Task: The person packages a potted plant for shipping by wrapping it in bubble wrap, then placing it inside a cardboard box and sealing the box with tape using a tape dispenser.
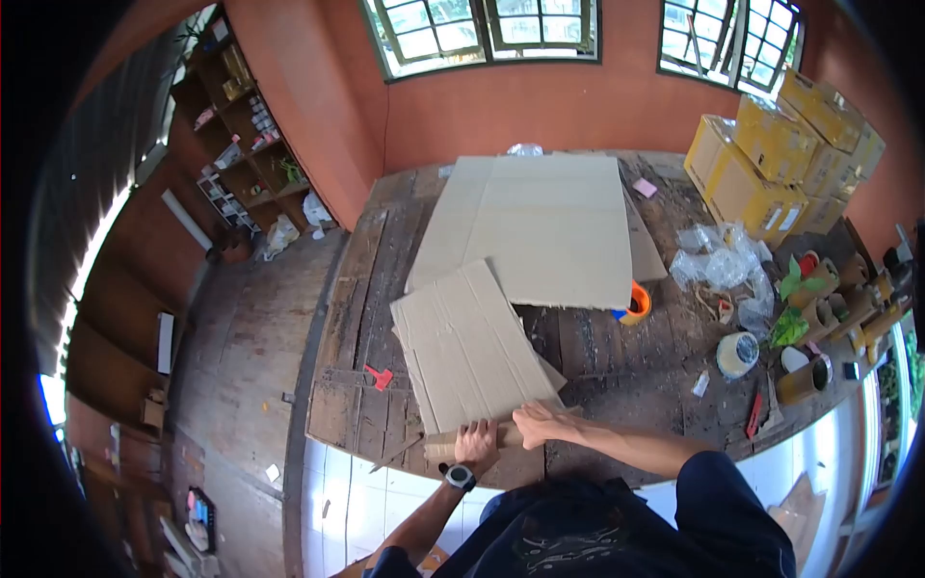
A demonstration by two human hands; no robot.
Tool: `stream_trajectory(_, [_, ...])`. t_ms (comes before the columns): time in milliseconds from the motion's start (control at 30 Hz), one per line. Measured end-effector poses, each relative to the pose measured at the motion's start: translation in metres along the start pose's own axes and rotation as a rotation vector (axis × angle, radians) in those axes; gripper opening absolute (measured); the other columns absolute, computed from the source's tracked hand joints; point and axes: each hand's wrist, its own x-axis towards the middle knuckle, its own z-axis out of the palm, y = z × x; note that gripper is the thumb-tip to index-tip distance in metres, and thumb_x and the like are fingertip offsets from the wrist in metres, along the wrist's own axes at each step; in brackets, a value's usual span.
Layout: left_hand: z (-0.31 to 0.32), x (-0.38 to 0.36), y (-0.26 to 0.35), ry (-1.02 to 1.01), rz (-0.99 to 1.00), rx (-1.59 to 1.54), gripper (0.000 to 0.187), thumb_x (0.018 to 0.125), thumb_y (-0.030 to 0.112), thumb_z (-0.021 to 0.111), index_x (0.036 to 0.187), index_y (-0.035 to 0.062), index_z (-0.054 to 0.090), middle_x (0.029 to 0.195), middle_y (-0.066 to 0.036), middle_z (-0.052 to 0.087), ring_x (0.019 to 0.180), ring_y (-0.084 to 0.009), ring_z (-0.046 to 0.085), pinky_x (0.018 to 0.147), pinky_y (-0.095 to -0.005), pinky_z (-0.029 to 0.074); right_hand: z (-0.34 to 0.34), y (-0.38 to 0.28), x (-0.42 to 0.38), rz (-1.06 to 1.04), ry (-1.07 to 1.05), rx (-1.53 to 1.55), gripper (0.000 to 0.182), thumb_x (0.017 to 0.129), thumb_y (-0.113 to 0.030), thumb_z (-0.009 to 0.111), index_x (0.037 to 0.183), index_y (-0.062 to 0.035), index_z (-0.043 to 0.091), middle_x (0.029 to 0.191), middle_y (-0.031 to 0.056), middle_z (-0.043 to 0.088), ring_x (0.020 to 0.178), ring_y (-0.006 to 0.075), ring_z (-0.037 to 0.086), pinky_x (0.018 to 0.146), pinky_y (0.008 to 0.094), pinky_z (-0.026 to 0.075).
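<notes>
Head view shows a creased cardboard sheet (469, 349) lying flat on the near part of the tabletop (617, 371). It is plain brown, roughly rectangular and turned at an angle, with parallel fold lines running along its length. Its near edge is bent over into a narrow folded strip along the front of the tabletop. Both hands press on that strip: the left hand (476, 444), a dark watch on its wrist, lies with fingers spread flat on it, and the right hand (540, 422) sits just beside it, palm down, fingers reaching over the fold. Neither grip is closed around the cardboard; both are flattened against it.

Behind it, and partly under its far corner, lies a much larger cardboard sheet (540, 226), paler and smoother, stretching toward the back wall. An orange tape roll (635, 303) sits at that sheet's near right corner. A small red tool (379, 377) rests on the planks to the left of the creased sheet.

Further right are crumpled clear plastic bags (721, 262), a roll of pale tape (737, 354) and several cardboard tubes (819, 323) with green leaves among them. Yellow boxes (771, 159) are stacked at the far right corner. Shelves (246, 135) stand against the orange wall on the left.
</notes>
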Motion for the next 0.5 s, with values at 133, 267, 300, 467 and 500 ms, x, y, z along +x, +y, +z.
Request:
stream_trajectory(133, [-0.019, 0.002, -0.002, -0.097, 0.07, 0.026, 0.027, 0.077, 0.015, 0.065, 0.103, 0.0065, 0.06, 0.095, -0.013, 0.066, 0.093, -0.0293, 0.065, 0.083, -0.0442, 0.048, 0.023, -0.025, -0.029, 0.011, 0.518, -0.247, 0.029, 0.066, -0.013, 0.072, 0.091, 0.0001, 0.064, 0.092, 0.0189, 0.066, 0.086, 0.0313, 0.063, 0.076, 0.039, 0.052])
stream_trajectory(267, [-0.04, 0.012, -0.013, -0.032, 0.158, 0.085, 0.024, 0.079, 0.015, 0.065, 0.101, 0.0069, 0.061, 0.089, -0.012, 0.066, 0.086, -0.0284, 0.066, 0.08, -0.0422, 0.049, 0.014, -0.03, -0.029, -0.16, 0.741, -0.527, 0.031, 0.076, -0.018, 0.068, 0.1, -0.001, 0.059, 0.099, 0.013, 0.06, 0.079, 0.0217, 0.06, 0.068, 0.0319, 0.053])
stream_trajectory(300, [-0.045, 0.013, -0.015, -0.013, 0.172, 0.105, 0.024, 0.079, 0.015, 0.065, 0.101, 0.0071, 0.061, 0.088, -0.011, 0.066, 0.085, -0.0282, 0.066, 0.08, -0.0417, 0.05, 0.015, -0.03, -0.025, -0.166, 0.689, -0.481, 0.031, 0.077, -0.018, 0.067, 0.102, -0.0005, 0.058, 0.099, 0.0129, 0.059, 0.08, 0.0204, 0.061, 0.067, 0.0307, 0.052])
stream_trajectory(467, [-0.06, 0.027, -0.023, 0.26, 0.088, 0.03, 0.023, 0.072, 0.01, 0.068, 0.093, 0.0073, 0.06, 0.081, -0.009, 0.062, 0.077, -0.028, 0.062, 0.073, -0.0409, 0.046, -0.051, -0.031, -0.002, -0.25, 0.337, -0.508, 0.047, 0.077, -0.016, 0.069, 0.115, 0.0081, 0.055, 0.097, 0.0218, 0.063, 0.083, 0.0232, 0.066, 0.07, 0.0303, 0.057])
stream_trajectory(500, [-0.064, 0.028, -0.019, 0.284, 0.054, 0.023, 0.02, 0.074, 0.009, 0.066, 0.093, 0.0075, 0.06, 0.081, -0.009, 0.062, 0.077, -0.0277, 0.062, 0.073, -0.0407, 0.046, -0.046, -0.022, 0.01, -0.318, 0.389, -0.553, 0.051, 0.075, -0.015, 0.071, 0.117, 0.01, 0.054, 0.096, 0.0238, 0.064, 0.083, 0.0244, 0.067, 0.07, 0.0307, 0.058])
